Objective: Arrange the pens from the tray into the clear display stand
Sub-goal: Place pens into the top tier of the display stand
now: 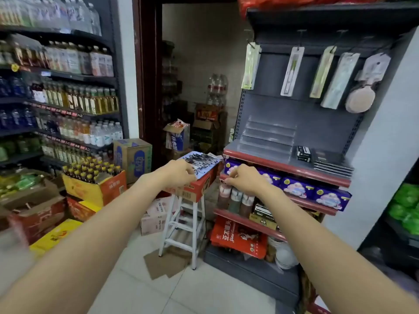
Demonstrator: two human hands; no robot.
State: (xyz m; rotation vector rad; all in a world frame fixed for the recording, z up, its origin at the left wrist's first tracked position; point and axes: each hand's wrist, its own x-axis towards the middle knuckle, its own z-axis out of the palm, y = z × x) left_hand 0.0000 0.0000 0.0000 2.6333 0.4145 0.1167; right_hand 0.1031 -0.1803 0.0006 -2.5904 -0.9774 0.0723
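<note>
Both bare forearms reach out, the left hand (179, 172) curled over dark pens (200, 160) in the pale blue tray (207, 172), the right hand (243, 179) loosely curled below the tiered clear display stand (267, 139), its hold unclear.

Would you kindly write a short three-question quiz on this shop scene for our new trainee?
1. True or false: the clear display stand already holds pens.
2. The tray of pens rests on: A) the floor B) a red carton on a white stool C) a shelf
3. Which hand is at the tray's near end?

Key: 1 false; 2 B; 3 the left hand, while the right hand is beside the tray.
</note>
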